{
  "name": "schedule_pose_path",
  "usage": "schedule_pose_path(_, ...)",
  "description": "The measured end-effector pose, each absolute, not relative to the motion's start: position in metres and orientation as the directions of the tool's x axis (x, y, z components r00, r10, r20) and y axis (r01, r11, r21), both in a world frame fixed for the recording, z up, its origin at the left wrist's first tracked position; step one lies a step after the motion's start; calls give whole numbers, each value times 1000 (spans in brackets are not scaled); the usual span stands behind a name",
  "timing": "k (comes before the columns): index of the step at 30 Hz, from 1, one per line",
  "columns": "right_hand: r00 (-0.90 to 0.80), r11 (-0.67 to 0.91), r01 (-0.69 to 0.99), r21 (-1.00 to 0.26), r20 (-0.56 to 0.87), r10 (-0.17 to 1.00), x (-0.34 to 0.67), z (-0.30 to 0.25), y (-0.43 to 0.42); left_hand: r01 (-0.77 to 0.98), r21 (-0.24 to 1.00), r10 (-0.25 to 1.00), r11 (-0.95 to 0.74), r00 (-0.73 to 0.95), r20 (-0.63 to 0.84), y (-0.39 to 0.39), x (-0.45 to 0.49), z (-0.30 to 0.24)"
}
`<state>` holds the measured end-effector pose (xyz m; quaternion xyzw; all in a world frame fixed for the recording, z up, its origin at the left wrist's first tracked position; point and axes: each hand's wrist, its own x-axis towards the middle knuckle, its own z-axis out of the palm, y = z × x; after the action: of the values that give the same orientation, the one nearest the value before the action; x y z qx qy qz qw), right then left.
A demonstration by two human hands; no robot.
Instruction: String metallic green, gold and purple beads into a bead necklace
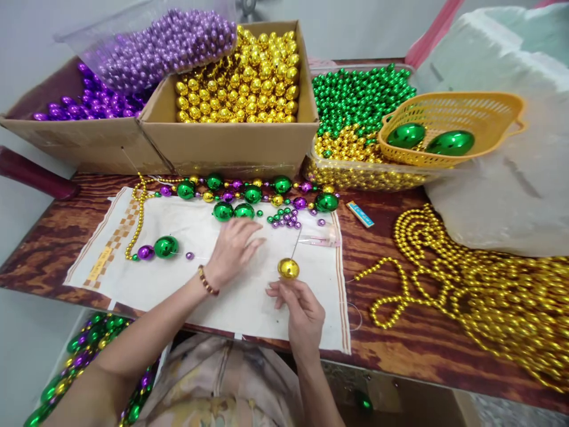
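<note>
The shiny gold round plastic-looking bead, at eleven o'clock from the right hand pinching its lower edge, should be light, stiff and slippery, best held by its sides; the spread left hand looks empty.

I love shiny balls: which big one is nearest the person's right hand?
The shiny gold ball at the fingertips of the right hand; the other balls, green, purple or gold, lie farther away.

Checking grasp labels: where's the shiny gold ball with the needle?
Head view, right of centre: the shiny gold ball is at the right hand's grip, over the white fabric cloth.
</note>
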<state>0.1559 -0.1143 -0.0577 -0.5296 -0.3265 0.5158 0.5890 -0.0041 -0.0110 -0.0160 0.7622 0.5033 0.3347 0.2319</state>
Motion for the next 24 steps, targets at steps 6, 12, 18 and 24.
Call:
schedule_pose_path(6, 287, -82, -307, -948, -174, 942, 160, -62, -116, 821, 281, 865, -497, 440, 242, 61, 12, -34)
schedule_pose_path(12, 242, -93, -316, -944, -175, 954, 158, -69, -125, 829, 326, 891, -454, 429, 150, 76, 26, -42)
schedule_pose_path(18, 261, -98, -218, -971, -155, 953, 165, -73, -128, 482, 834, 953, -270, 259, 159, 50, 12, -14)
schedule_pose_path(24, 247, 8, -180, -984, -37, 968, 161, -65, -133, -448, 825, 929, 343, 293, -227, 5, -1, 12)
